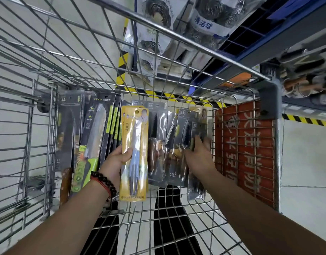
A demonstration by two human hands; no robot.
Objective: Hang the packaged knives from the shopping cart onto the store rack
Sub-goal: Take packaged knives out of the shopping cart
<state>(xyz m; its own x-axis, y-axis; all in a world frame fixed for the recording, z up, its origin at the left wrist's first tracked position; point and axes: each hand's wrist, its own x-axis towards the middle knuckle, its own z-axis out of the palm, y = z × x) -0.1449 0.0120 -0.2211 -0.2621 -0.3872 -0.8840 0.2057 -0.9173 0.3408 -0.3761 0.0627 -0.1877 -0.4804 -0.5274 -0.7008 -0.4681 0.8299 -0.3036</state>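
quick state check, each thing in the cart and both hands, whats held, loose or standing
Left hand: grips the yellow-carded knife pack.
Yellow-carded knife pack with blue handle: held upright in the cart.
Right hand: blurred, fingers on the dark serrated-knife packs.
Dark serrated-knife packs: standing in the cart.
Green-handled cleaver pack: leaning, untouched.
Wire shopping cart: still holding packs.

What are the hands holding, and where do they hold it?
The left hand grips the yellow knife pack at its left edge, mid-height. The right hand is blurred; cannot tell.

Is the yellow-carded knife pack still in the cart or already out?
In the cart: the yellow knife pack is upright among other packs, inside the cart's wire wall, gripped by the left hand.
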